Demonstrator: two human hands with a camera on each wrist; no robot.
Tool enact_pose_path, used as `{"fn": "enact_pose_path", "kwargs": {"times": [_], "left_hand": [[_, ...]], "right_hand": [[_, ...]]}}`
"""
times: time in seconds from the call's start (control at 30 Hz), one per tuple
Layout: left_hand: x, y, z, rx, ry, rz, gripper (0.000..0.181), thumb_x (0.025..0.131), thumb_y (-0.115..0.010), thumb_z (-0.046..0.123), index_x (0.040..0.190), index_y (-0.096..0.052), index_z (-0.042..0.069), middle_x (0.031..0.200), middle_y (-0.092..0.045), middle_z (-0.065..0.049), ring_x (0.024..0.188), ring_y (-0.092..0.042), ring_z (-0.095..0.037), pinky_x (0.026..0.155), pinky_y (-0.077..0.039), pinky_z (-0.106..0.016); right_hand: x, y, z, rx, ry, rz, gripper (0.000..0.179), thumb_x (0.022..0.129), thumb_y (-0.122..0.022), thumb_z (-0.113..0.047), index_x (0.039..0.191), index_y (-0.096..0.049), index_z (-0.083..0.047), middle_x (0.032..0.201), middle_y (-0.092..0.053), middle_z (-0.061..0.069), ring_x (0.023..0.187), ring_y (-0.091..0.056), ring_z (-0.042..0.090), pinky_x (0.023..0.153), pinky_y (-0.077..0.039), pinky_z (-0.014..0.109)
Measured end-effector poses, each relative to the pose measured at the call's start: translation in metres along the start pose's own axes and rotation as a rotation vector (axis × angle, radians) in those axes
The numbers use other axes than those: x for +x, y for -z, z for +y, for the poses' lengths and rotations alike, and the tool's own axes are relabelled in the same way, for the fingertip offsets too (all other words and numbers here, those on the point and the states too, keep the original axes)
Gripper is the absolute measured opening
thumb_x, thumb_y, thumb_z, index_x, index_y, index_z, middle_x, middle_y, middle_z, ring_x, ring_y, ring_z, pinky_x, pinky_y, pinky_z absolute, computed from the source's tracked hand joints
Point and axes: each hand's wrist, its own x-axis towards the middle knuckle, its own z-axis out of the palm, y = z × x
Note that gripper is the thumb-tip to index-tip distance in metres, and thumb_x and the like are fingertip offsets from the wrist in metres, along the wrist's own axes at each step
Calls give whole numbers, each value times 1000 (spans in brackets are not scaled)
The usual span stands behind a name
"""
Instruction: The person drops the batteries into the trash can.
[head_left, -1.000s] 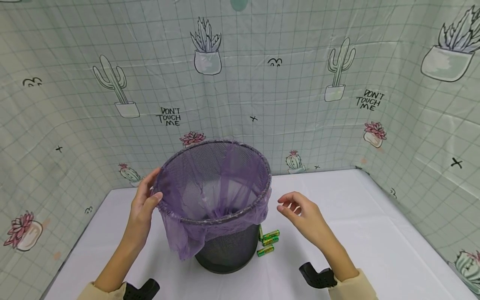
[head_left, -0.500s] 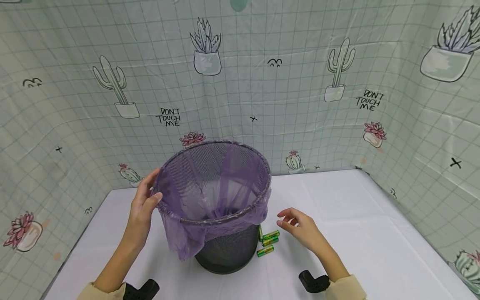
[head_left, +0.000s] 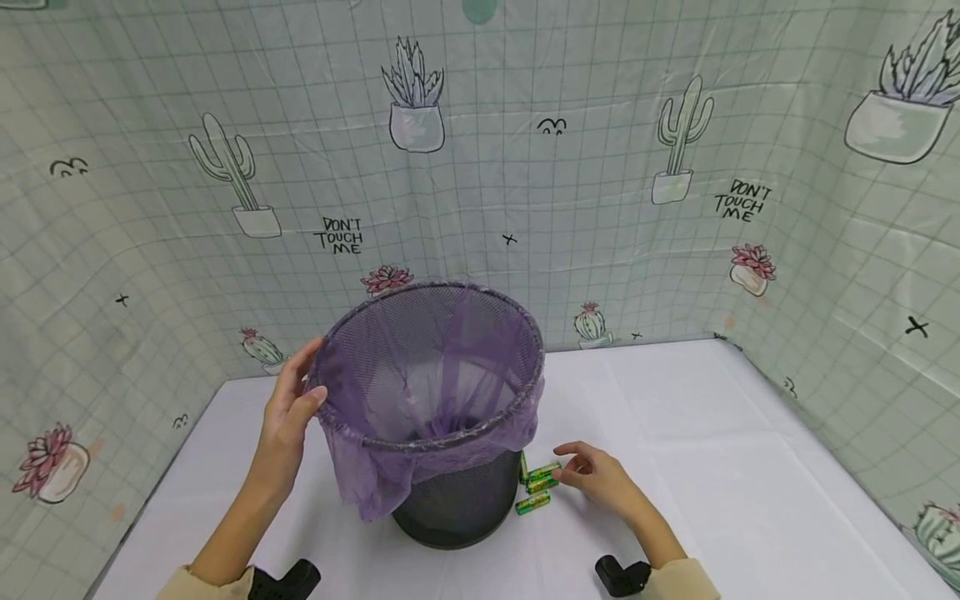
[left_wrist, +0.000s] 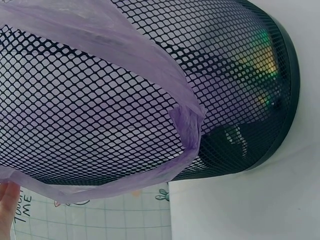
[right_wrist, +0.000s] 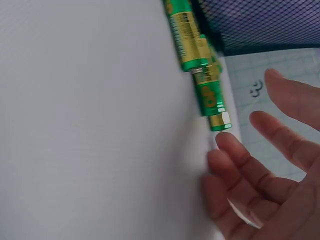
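Note:
A black wire-mesh wastebasket (head_left: 459, 504) stands upright on the table, lined with a thin purple plastic bag (head_left: 369, 485) folded over its rim. My left hand (head_left: 288, 408) grips the left side of that rim, thumb over the top and fingers outside. Several green and gold batteries (head_left: 533, 502) lie by the basket's right side; in the right wrist view some batteries (right_wrist: 187, 37) overlap. My right hand (head_left: 602, 482) is just right of them, fingers loosely bent and parted, with nothing held. Green and yellow patches (left_wrist: 262, 55) show through the mesh; whether inside or behind it, I cannot tell.
A white-covered table (head_left: 697, 450) extends to both sides of the basket. Behind it and along the sides hangs a grid-patterned cloth (head_left: 480, 167) printed with cacti. A black wrist device (head_left: 622, 575) is on each forearm.
My right hand has come down toward the batteries, its fingertips now beside them. The left hand and the wastebasket have stayed in place.

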Motion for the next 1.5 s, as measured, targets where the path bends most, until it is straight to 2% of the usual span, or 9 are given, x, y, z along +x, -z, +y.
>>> {"fn": "enact_pose_path", "kwargs": {"times": [0.1,0.27,0.5,0.63,0.73,1.07,1.5], "left_hand": [[0,0,1,7,5,2,54,91,-36,15,145,-29,16,139,-32,4,125,-33,-9,92,-30,-16],[-1,-1,1,2,12,8,55,91,-36,14,145,-29,16,139,-32,4,125,-33,-9,92,-30,-16],[-1,0,1,-6,17,9,54,92,-37,14,145,-29,16,138,-33,5,123,-34,-10,91,-30,-16],[-2,0,0,7,18,14,54,92,-36,14,145,-29,16,137,-33,5,122,-35,-11,91,-31,-16],[-3,0,0,15,20,11,54,92,-36,15,146,-28,16,138,-32,5,123,-34,-10,92,-30,-15],[-4,-1,1,9,16,13,54,92,-36,14,145,-28,15,137,-33,6,123,-34,-9,91,-30,-14],[-4,0,2,7,5,10,54,92,-36,13,146,-28,14,136,-34,5,122,-34,-10,91,-30,-14]], "right_hand": [[-1,-3,5,0,4,-12,39,84,-66,-22,117,-59,-2,80,-58,3,69,-49,12,60,-38,25],[-2,-6,8,-6,4,16,38,83,-67,-19,117,-60,-1,77,-56,2,66,-46,11,57,-37,23],[-4,-10,7,4,-68,78,33,83,-67,-13,113,-63,-4,73,-54,1,61,-44,11,53,-35,23],[-4,-11,10,-16,-55,78,29,84,-66,-12,111,-64,-4,73,-55,2,60,-45,11,53,-36,23],[-4,-11,10,-42,-29,90,25,83,-66,-12,107,-66,-4,73,-55,1,64,-45,12,56,-37,24],[-8,-13,4,-81,-46,119,10,81,-68,-12,89,-66,-6,73,-52,1,68,-45,13,61,-37,27],[-5,-12,2,-94,-75,74,12,77,-69,-9,88,-67,-4,76,-50,3,70,-44,15,61,-37,27]]}}
